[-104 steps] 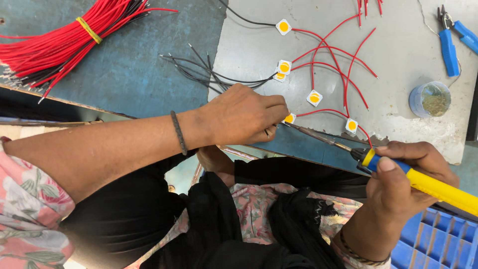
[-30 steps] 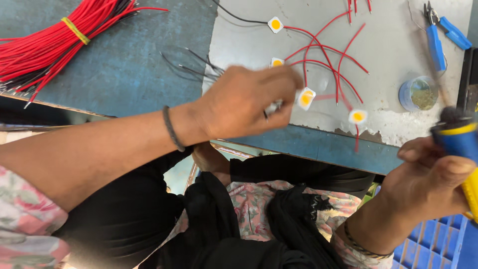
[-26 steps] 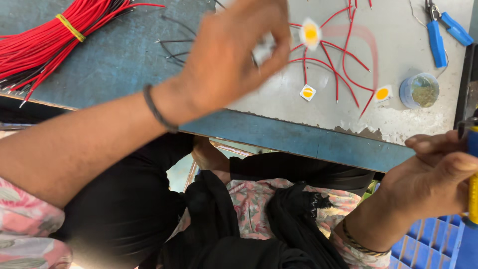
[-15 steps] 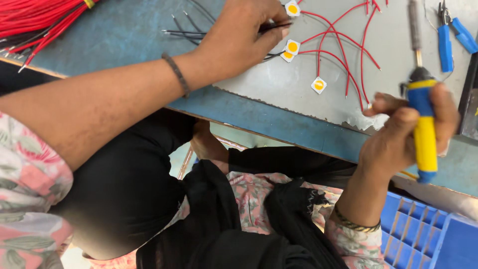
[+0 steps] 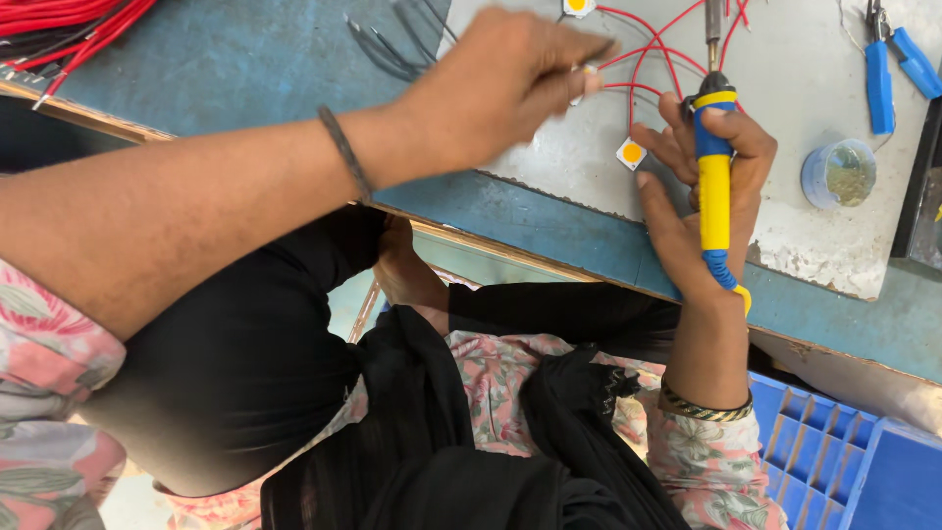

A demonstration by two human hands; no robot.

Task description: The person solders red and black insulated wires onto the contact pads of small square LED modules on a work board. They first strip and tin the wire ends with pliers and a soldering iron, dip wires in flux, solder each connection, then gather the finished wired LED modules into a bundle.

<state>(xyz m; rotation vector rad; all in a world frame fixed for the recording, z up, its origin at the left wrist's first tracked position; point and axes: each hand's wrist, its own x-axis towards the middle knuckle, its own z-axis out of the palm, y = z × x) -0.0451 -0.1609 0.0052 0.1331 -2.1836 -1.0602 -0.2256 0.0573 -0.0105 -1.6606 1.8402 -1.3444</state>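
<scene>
My right hand (image 5: 702, 191) grips a soldering iron (image 5: 714, 162) with a yellow and blue handle, tip pointing away from me over the grey work board (image 5: 785, 88). My left hand (image 5: 500, 83) hovers blurred above the board with its fingers pinched on a small white LED chip (image 5: 585, 77) that has red wires (image 5: 653, 44) attached. Another square LED chip with an orange centre (image 5: 631, 153) lies on the board just left of my right hand's fingers. A third chip (image 5: 578, 6) lies at the top edge.
A bundle of red wires (image 5: 69, 25) lies at the top left on the blue table (image 5: 245, 59), with loose black wires (image 5: 392, 44) nearby. Blue-handled pliers (image 5: 888, 59) and a small round tin (image 5: 837, 173) sit at the right. A blue plastic crate (image 5: 844, 461) stands at the bottom right.
My right hand has brought the soldering iron up from the table edge onto the board. My left hand has lifted and shifted right with a chip pinched in its fingers.
</scene>
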